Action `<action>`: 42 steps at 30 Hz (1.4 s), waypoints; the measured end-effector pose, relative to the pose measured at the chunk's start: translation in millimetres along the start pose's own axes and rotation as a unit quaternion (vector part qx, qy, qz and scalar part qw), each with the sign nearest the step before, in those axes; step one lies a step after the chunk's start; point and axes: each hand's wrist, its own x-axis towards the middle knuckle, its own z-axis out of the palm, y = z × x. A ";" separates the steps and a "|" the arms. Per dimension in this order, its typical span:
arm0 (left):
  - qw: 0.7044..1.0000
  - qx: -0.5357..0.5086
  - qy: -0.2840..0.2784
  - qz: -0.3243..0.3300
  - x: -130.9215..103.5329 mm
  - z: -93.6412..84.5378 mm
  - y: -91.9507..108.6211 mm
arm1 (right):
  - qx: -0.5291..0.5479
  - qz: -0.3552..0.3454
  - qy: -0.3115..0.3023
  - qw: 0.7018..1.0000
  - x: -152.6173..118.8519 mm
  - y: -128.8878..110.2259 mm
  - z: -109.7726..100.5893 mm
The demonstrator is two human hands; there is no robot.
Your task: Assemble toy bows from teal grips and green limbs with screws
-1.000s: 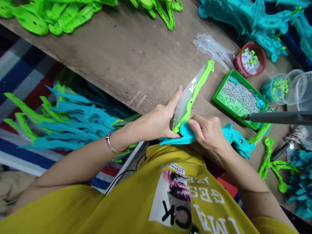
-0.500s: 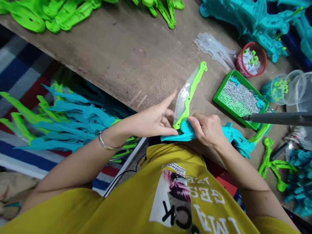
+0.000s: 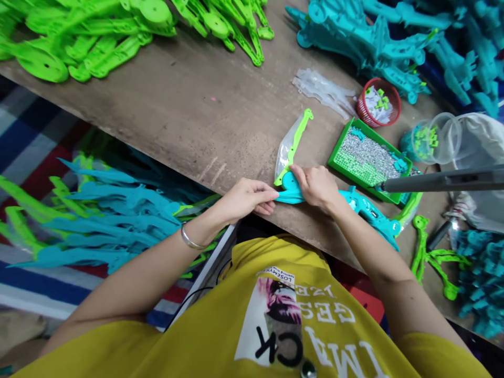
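Note:
A long teal plastic toy part (image 3: pixel 359 203) lies along the front edge of the table, under both my hands. My left hand (image 3: pixel 250 198) is closed, with thumb and fingers pinching its pointed left tip. Wrapped over its middle is my right hand (image 3: pixel 319 186), the thumb near a rounded teal disc. A lime-green arm (image 3: pixel 298 137) with a clear plastic panel (image 3: pixel 284 152) stands out from that disc, pointing away from me. Another green arm (image 3: pixel 409 212) extends from the part's right end. My right hand's fingertips are partly hidden.
A green tray (image 3: pixel 370 163) of small metal screws sits right of my hands, with a grey rod-shaped tool (image 3: pixel 441 181) reaching over it. Behind stand a red basket (image 3: pixel 379 102) and clear plastic pieces (image 3: pixel 323 89). Green parts (image 3: pixel 98 37) and teal parts (image 3: pixel 354 37) are piled farther back.
My left hand has gone from extended fingers beside the green arm to a pinch on the teal tip. My right hand keeps its hold. The view has shifted slightly.

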 end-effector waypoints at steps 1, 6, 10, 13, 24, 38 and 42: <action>1.000 -0.003 0.003 0.001 1.5 0.6 0.5 | 0.003 0.005 0.001 1.000 1.3 0.9 0.3; 1.000 -0.006 0.009 0.011 7.0 -0.3 0.4 | 0.020 0.044 0.016 0.999 4.6 4.0 0.7; 0.999 -0.047 0.008 0.015 8.7 -2.5 -3.2 | 0.044 0.043 0.027 0.998 6.9 5.9 2.5; 0.996 -0.069 0.039 0.033 10.8 -1.0 -7.8 | 0.055 0.036 0.053 0.996 9.4 7.9 8.2; 0.993 -0.050 0.093 0.044 14.9 4.7 -12.9 | 0.096 0.016 0.725 0.682 -63.5 72.1 33.5; 0.995 -0.070 0.065 0.041 8.6 -3.8 -12.5 | 0.577 -0.016 0.506 0.641 -29.6 98.3 -33.1; 0.995 -0.065 0.065 0.042 9.4 -3.0 -12.5 | 0.573 -0.023 0.520 0.633 7.6 89.2 -28.6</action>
